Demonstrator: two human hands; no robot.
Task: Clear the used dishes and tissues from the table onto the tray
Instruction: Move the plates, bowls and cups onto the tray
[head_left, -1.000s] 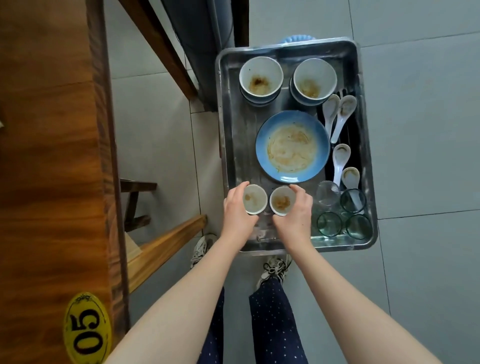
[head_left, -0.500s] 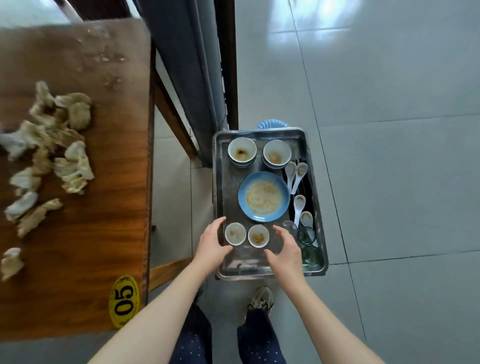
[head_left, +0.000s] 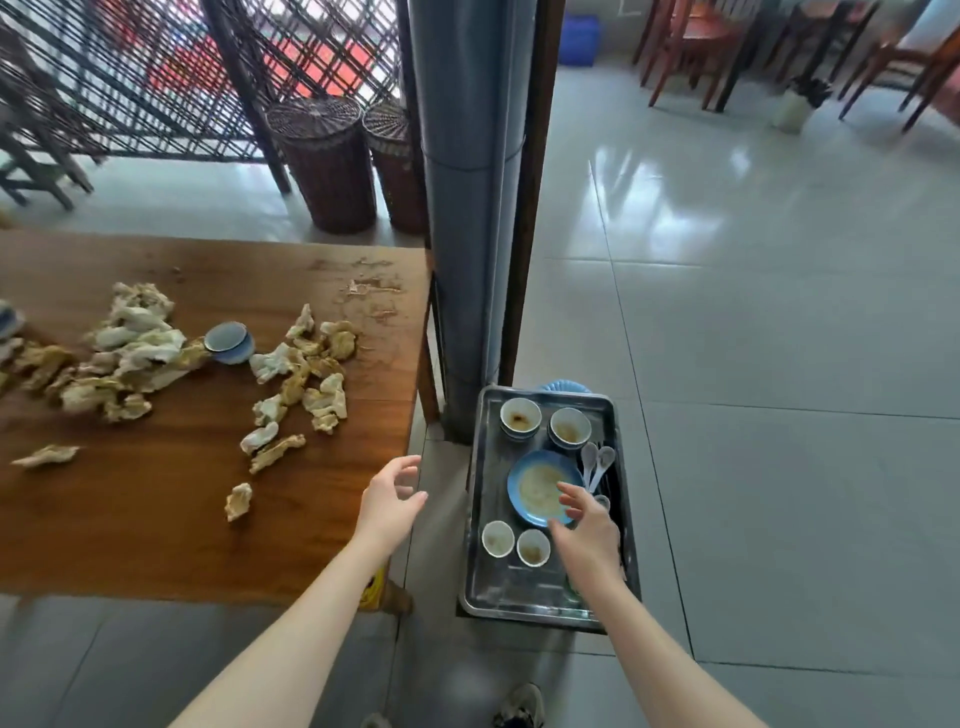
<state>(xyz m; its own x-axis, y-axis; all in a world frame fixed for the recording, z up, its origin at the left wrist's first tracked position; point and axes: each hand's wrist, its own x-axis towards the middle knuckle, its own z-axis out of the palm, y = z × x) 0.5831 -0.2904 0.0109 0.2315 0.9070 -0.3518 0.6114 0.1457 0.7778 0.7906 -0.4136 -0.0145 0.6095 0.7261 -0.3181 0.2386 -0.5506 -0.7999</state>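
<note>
A steel tray (head_left: 519, 592) sits low at the right of the wooden table (head_left: 156, 519). It holds two white bowls (head_left: 521, 415), a blue plate (head_left: 540, 486), two small cups (head_left: 497, 538), white spoons (head_left: 597, 462) and glasses mostly hidden by my arm. My right hand (head_left: 589, 525) hovers open above the tray's right side, holding nothing. My left hand (head_left: 389, 499) is open and empty over the table's right edge. Several crumpled, stained tissues (head_left: 140, 353) lie scattered on the table, with a blue bowl (head_left: 228, 342) tipped among them.
A grey pillar (head_left: 467, 208) and a dark wooden post (head_left: 530, 208) rise just behind the tray. Two wicker baskets (head_left: 332, 161) stand by a lattice screen. Wooden chairs (head_left: 691, 47) stand far right. Grey tiled floor (head_left: 779, 415) stretches right of the tray.
Both hands have let go of the two small cups, which now stand on the tray. The hands have lifted off, the left moving toward the table. The view has tilted up.
</note>
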